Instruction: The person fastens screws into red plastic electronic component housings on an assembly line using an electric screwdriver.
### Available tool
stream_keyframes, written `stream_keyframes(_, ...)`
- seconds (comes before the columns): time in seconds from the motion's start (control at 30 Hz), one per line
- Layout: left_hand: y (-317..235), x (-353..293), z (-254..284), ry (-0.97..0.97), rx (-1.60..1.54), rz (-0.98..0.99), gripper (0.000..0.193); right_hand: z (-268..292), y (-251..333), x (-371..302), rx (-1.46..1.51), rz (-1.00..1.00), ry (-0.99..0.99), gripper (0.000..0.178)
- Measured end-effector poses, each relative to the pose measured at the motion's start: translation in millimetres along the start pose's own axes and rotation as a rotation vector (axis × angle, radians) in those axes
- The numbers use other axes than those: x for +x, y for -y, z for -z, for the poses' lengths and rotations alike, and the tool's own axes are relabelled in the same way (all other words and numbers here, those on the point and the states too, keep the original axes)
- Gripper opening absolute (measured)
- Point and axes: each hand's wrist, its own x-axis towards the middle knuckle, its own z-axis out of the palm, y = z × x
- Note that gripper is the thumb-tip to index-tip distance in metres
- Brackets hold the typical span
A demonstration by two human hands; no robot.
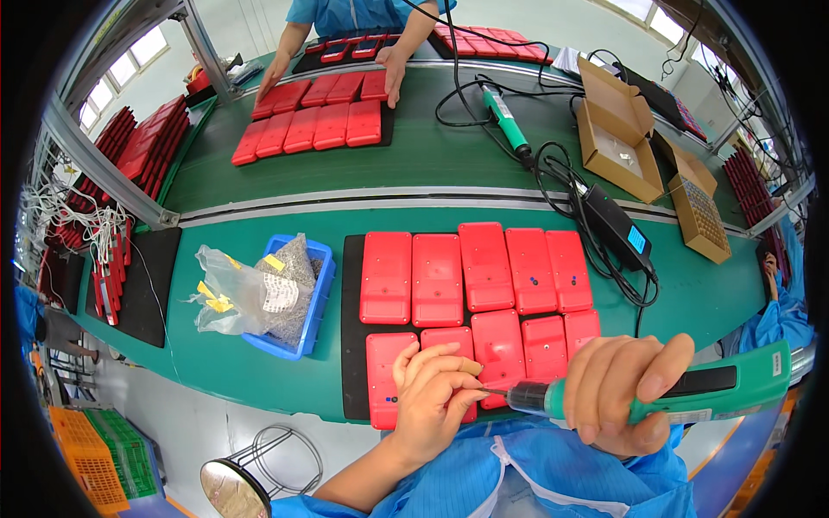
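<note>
My right hand (pixel 629 388) is wrapped around a green electric screwdriver (pixel 743 380) held nearly level, its black nose pointing left. At the tip of its thin bit, the thumb and forefinger of my left hand (pixel 436 393) are pinched together; whatever lies between them is too small to make out. Under both hands, red plastic housings (pixel 386 278) lie in two rows on a black mat (pixel 352 328). My left hand partly covers the near-row housings. Left of the mat, a blue bin (pixel 321 298) holds a clear bag of small metal screws (pixel 294 276).
Beyond a metal rail (pixel 466 195), a second green screwdriver (pixel 506 121) lies with black cables. A black power unit (pixel 613 226) and open cardboard boxes (pixel 604 155) stand at right. Across the bench, another person's hands (pixel 393 76) hold a tray of red housings (pixel 315 127). White cables (pixel 91 220) hang at left.
</note>
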Motion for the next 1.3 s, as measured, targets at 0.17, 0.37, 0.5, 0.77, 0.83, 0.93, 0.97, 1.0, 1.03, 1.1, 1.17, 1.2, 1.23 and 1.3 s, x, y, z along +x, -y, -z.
stream_keyframes(0.17, 3, -2, -1, 0.008, -0.010, 0.006, 0.014, 1, 0, -1, 0.003, -0.014, -0.025, 0.028)
stream_keyframes(0.37, 2, -2, -2, 0.039, -0.010, 0.003, 0.013, 5, 0, 1, 0.020, -0.050, -0.019, 0.027)
stream_keyframes(0.5, 1, -2, -5, 0.063, -0.003, -0.014, 0.015, 8, -1, 1, 0.025, -0.051, 0.009, 0.028)
stream_keyframes(0.77, 3, 0, -1, 0.161, -0.017, 0.030, 0.026, 14, -4, -3, 0.028, -0.115, 0.031, 0.032)
stream_keyframes(0.83, 0, 2, 2, 0.051, 0.068, 0.131, 0.038, 15, -9, -4, -0.165, -0.085, -0.059, 0.032)
stream_keyframes(0.93, 0, -5, 5, 0.259, 0.387, -0.016, 0.046, 22, -19, -5, -0.248, -0.126, -0.048, 0.030)
stream_keyframes(0.97, 1, -9, 3, 0.291, 0.393, -0.057, 0.044, 24, -24, -6, -0.252, -0.134, -0.054, 0.027)
stream_keyframes(1.0, 0, -10, 2, 0.290, 0.392, -0.052, 0.044, 25, -27, -7, -0.251, -0.138, -0.053, 0.027)
stream_keyframes(1.03, -2, -10, 3, 0.344, 0.418, -0.104, 0.043, 26, -30, -8, -0.264, -0.122, -0.028, 0.027)
stream_keyframes(1.1, -2, -10, 2, 0.391, 0.441, -0.153, 0.040, 28, -32, -8, -0.278, -0.110, -0.002, 0.028)
stream_keyframes(1.17, -1, -9, 2, 0.388, 0.434, -0.146, 0.040, 30, -34, -9, -0.285, -0.111, 0.014, 0.029)
stream_keyframes(1.2, -1, -9, 2, 0.384, 0.427, -0.141, 0.039, 30, -35, -10, -0.284, -0.113, 0.013, 0.029)
stream_keyframes(1.23, -1, -9, 2, 0.384, 0.427, -0.139, 0.039, 30, -35, -10, -0.282, -0.118, 0.008, 0.028)
stream_keyframes(1.3, -1, -9, 2, 0.385, 0.422, -0.132, 0.038, 29, -36, -11, -0.280, -0.125, 0.001, 0.028)
